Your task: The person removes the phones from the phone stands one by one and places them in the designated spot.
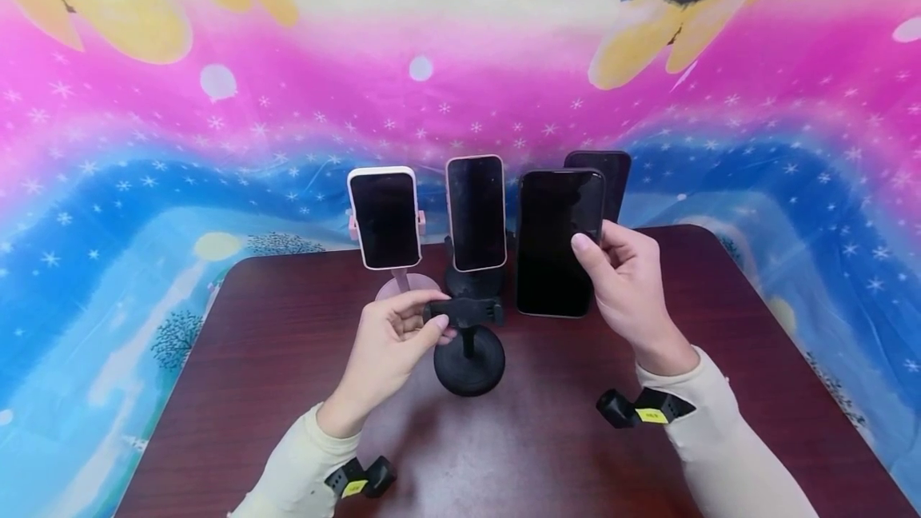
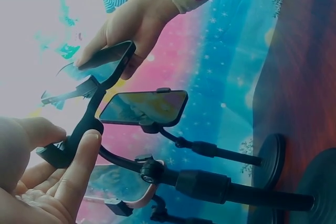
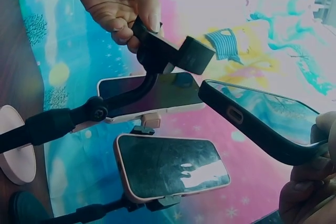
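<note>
My left hand (image 1: 392,346) pinches one end of the clamp of a black phone stand (image 1: 469,362) between thumb and fingers. The stand's round base rests on the table, and its clamp (image 3: 157,51) holds no phone. With my right hand (image 1: 629,286) I grip a black phone (image 1: 554,246) by its right edge, thumb on the front, screen toward me. In the right wrist view the phone's end (image 3: 231,106) is near the clamp, with a gap between them. Behind my hands, a white-cased phone (image 1: 388,218) sits in a pink stand, and a pink-edged phone (image 1: 476,210) in a black stand.
Another dark phone (image 1: 617,182) stands at the back right, partly hidden by the held phone; the left wrist view shows a mounted phone (image 2: 144,107) on a black stand. The brown table (image 1: 288,390) ends at a colourful printed cloth (image 1: 403,110).
</note>
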`<state>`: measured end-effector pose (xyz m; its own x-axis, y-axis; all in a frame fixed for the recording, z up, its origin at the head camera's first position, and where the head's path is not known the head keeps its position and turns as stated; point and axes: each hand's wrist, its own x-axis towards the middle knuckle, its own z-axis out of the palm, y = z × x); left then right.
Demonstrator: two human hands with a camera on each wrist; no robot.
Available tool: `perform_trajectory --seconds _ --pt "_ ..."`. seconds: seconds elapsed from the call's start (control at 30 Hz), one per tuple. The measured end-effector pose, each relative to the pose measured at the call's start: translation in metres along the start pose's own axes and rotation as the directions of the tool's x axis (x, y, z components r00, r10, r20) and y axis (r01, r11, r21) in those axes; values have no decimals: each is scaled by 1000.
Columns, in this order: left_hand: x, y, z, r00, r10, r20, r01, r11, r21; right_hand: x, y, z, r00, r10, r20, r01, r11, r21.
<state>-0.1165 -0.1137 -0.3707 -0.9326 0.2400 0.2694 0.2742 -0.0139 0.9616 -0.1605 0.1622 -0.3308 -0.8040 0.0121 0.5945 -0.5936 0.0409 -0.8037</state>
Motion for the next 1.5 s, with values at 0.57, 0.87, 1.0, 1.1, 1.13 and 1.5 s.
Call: perform_trajectory --seconds 0.57,0.87,1.0,1.1,1.13,1.5 --pt "-10 1 -14 997 36 -64 -41 996 -76 -10 6 -11 997 79 -7 -79 997 -12" --pt "-15 8 -26 994 70 -87 -73 997 -38 -14 9 -18 988 146 -41 -146 989 12" --pt "-18 11 -33 989 106 -107 -110 993 -34 -16 11 -21 985 165 -48 -165 986 9" --pt "-21 15 -38 983 123 -135 -127 992 -24 -17 13 -23 983 176 -56 -175 984 12" --pt "-22 16 -40 981 127 -144 -131 991 -20 -18 14 -24 982 182 -57 -182 983 16" --pt "-35 26 -60 971 140 -196 -140 990 13 -29 14 -38 975 208 -76 -209 978 -1"
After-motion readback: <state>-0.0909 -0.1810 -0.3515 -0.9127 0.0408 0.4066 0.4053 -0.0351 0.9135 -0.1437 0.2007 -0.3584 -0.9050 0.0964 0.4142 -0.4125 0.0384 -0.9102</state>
